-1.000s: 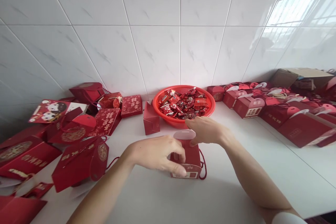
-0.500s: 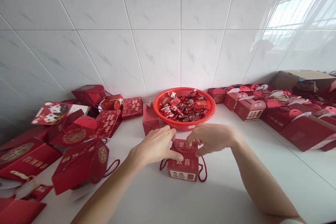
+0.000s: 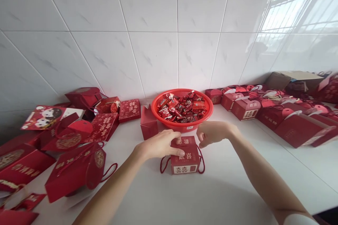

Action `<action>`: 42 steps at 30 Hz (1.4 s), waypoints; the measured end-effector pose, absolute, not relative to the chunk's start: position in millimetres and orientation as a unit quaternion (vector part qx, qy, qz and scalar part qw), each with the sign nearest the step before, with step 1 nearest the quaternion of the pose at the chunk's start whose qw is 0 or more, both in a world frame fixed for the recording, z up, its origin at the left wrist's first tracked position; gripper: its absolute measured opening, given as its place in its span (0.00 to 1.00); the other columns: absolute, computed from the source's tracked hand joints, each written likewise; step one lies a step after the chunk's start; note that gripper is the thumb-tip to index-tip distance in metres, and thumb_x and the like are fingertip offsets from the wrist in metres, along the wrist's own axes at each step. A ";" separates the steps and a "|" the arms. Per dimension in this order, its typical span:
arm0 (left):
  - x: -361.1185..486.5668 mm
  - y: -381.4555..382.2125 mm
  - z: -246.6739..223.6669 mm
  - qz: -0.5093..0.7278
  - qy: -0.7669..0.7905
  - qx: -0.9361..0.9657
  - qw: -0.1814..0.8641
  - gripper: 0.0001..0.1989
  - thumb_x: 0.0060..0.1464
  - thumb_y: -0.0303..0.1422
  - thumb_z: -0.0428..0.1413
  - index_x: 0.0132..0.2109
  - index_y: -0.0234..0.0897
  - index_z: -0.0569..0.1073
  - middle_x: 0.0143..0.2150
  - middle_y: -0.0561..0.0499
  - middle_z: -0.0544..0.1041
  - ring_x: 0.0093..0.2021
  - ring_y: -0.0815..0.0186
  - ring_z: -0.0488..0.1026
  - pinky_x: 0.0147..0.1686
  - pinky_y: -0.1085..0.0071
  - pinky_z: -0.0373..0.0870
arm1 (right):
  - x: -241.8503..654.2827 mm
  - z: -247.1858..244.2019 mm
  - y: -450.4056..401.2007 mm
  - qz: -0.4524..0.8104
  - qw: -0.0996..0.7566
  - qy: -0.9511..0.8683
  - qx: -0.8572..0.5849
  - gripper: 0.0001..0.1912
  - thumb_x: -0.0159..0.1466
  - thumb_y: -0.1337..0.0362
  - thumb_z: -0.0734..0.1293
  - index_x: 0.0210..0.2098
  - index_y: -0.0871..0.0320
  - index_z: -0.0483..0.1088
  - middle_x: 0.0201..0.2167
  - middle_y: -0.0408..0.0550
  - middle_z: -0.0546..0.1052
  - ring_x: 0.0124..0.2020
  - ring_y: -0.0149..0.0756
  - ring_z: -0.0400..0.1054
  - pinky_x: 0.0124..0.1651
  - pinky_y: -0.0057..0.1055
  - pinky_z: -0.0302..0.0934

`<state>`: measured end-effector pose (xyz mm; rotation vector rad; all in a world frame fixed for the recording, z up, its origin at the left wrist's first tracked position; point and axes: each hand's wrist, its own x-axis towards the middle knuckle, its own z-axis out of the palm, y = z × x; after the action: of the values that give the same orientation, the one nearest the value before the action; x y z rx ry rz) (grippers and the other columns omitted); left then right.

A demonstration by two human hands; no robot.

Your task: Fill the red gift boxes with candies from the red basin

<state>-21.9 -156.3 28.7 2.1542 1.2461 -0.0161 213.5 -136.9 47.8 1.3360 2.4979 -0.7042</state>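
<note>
A small red candy box [image 3: 186, 159] with gold characters and a pale front label stands on the white table in front of me. Its lid panels lie folded down over the top. A dark red cord handle [image 3: 202, 163] loops out on each side. My left hand [image 3: 161, 145] grips the box from the left, thumb on the front slope and fingers behind the top. Close by the box's upper right edge is my right hand [image 3: 215, 133], its fingers curled in. Whether those fingertips hold anything is hidden.
Behind the box sits a red plastic basket [image 3: 182, 124] of wrapped candies [image 3: 185, 107]. An opened red box [image 3: 148, 123] stands left of it. Assorted red boxes [image 3: 76, 170] crowd the left, and rows of closed boxes [image 3: 245, 109] line the right. A cardboard carton [image 3: 277, 80] is behind them.
The top flap, raised before, now lies flatter on the box. My right hand has drawn back slightly to the right from the top. The view has shifted a little to the right.
</note>
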 end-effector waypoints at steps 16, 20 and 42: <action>-16.7 -164.3 23.5 0.065 0.523 0.809 0.260 0.19 0.50 0.50 0.62 0.39 0.39 0.74 0.45 0.46 0.72 0.45 0.54 0.73 0.39 0.65 0.70 | 230.0 24.7 -124.1 -0.540 -0.145 0.735 0.384 0.10 0.53 0.59 0.71 0.23 0.59 0.73 0.22 0.42 0.76 0.27 0.32 0.70 0.35 0.31 0.65; -10.5 -170.1 24.5 0.112 0.519 0.802 0.275 0.14 0.51 0.41 0.63 0.42 0.40 0.77 0.47 0.46 0.72 0.46 0.54 0.73 0.42 0.62 0.71 | 227.7 46.2 -142.0 -0.563 -0.257 0.704 0.349 0.15 0.56 0.54 0.74 0.27 0.60 0.73 0.26 0.44 0.77 0.30 0.32 0.71 0.41 0.33 0.67; -2.4 -189.0 38.5 0.337 0.205 0.685 0.613 0.38 0.58 0.43 0.62 0.70 0.45 0.57 0.74 0.42 0.56 0.74 0.47 0.49 0.69 0.52 0.55 | 191.3 35.2 -174.7 -0.298 -0.398 0.716 0.491 0.08 0.60 0.60 0.66 0.27 0.56 0.65 0.25 0.43 0.73 0.27 0.33 0.67 0.31 0.31 0.61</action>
<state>-2.4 -189.0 38.5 1.5797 0.4717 0.7783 191.3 -174.7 35.2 2.1178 3.0892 -1.2876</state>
